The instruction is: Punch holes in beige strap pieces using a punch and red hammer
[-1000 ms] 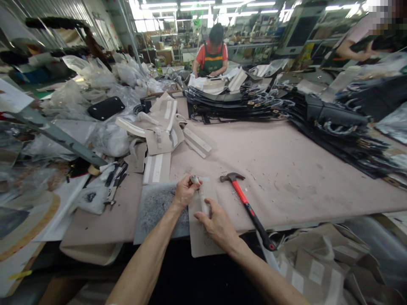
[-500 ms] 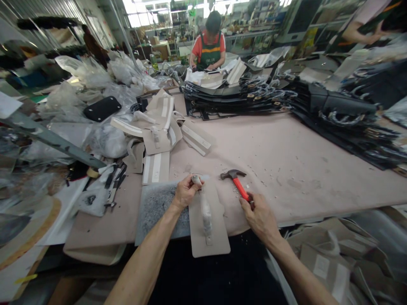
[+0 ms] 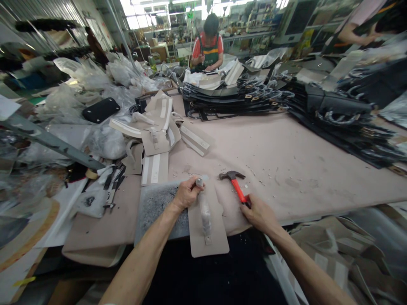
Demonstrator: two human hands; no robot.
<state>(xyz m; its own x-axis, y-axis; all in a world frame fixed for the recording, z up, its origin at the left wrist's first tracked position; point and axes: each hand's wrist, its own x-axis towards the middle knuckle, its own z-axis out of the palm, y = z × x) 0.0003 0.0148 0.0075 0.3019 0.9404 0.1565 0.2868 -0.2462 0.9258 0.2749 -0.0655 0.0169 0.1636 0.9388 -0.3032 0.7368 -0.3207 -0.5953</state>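
My left hand (image 3: 186,194) pinches the upper end of a plastic-wrapped handle (image 3: 206,215), with a small round metal rivet showing at that end. The handle's lower end is fixed to a beige panel (image 3: 219,239), which overhangs the table's front edge. Beneath my left hand and the panel's left side lies a grey, pitted slab (image 3: 155,207). My right hand (image 3: 261,213) is closed around the lower grip of a claw hammer (image 3: 238,188) with a red handle. The hammer's dark head is just right of the panel's top.
Beige panels with white strips (image 3: 155,140) are heaped at the left back. Stacks of black bag pieces (image 3: 235,103) line the table's far side. Plastic bags (image 3: 108,140) and a metal post (image 3: 51,142) stand left. A co-worker (image 3: 208,48) is across the table.
The handle's end has tipped slightly, so its rivet faces me more. My right hand and the hammer have shifted only slightly. The co-worker across has raised one hand.
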